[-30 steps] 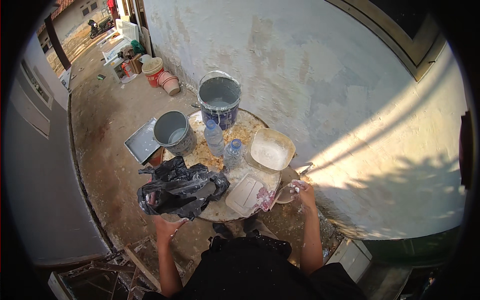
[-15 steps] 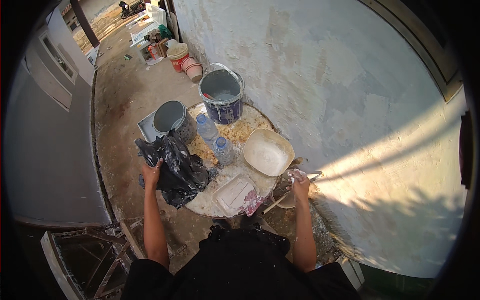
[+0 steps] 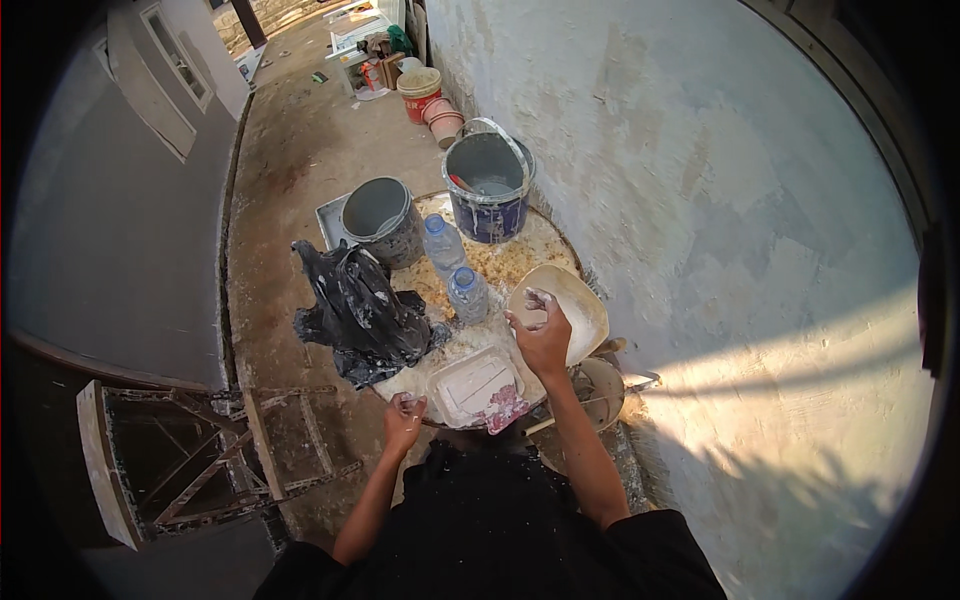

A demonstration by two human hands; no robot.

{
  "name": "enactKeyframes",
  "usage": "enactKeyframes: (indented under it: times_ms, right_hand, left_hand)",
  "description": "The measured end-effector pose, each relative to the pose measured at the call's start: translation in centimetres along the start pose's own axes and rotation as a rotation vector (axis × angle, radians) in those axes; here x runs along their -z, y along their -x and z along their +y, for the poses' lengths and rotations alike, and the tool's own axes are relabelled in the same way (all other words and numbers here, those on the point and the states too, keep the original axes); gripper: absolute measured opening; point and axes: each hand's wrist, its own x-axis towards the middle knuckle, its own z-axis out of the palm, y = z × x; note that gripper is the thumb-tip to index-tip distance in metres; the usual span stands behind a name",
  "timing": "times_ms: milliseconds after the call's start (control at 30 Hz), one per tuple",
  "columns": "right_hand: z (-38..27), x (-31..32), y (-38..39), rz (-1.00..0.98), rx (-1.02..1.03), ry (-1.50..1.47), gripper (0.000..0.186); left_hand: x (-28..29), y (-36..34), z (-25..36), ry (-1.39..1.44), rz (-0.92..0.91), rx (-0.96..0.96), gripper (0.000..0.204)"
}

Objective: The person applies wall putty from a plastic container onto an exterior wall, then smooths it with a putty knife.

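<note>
My right hand (image 3: 543,338), white-smeared, hovers by the left side of a cream plastic basin (image 3: 588,310). Its fingers are bent and apart, with nothing seen between them. At the near left edge of a round, crusted table (image 3: 545,250) is my left hand (image 3: 403,424), loosely curled with a gap between thumb and fingers. Between my hands lies a shallow whitish tray (image 3: 462,385), with a stained maroon piece (image 3: 507,408) at its near right corner. A crumpled black plastic bag (image 3: 362,310) rests on the table's left side, apart from my left hand.
Two clear bottles (image 3: 468,295) stand mid-table. Behind them are a grey bucket (image 3: 400,240) and a dark blue handled bucket (image 3: 490,215). A container (image 3: 600,395) sits below the table's right edge. The plastered wall (image 3: 700,250) rises at right; a metal-and-wood frame (image 3: 200,460) stands at left.
My left hand has let go of the black plastic bag and come nearer, to the table edge. My right hand has moved left and away from me, to the basin. The view has shifted.
</note>
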Motion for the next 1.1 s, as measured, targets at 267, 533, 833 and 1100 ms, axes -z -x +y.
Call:
enactKeyframes:
  times_ms: [267,533,833,1100]
  right_hand:
    - [9.8,8.3,2.1,0.506,-0.19,0.704,0.056]
    - [12.2,5.9,5.0,0.048,-0.714,-0.219,0.05]
    - [14.0,5.3,5.0,0.131,-0.722,-0.329,0.048]
    - [12.7,5.6,4.8,0.168,-0.741,-0.468,0.039]
  left_hand:
    - [-2.3,-1.2,-1.0,0.282,-0.251,0.148,0.024]
    - [-2.0,-3.6,0.3,0.344,-0.262,0.046,0.024]
    - [-1.8,-4.2,1.0,0.339,-0.353,0.048,0.022]
    - [-2.1,-4.9,0.7,0.316,-0.389,0.025,0.018]
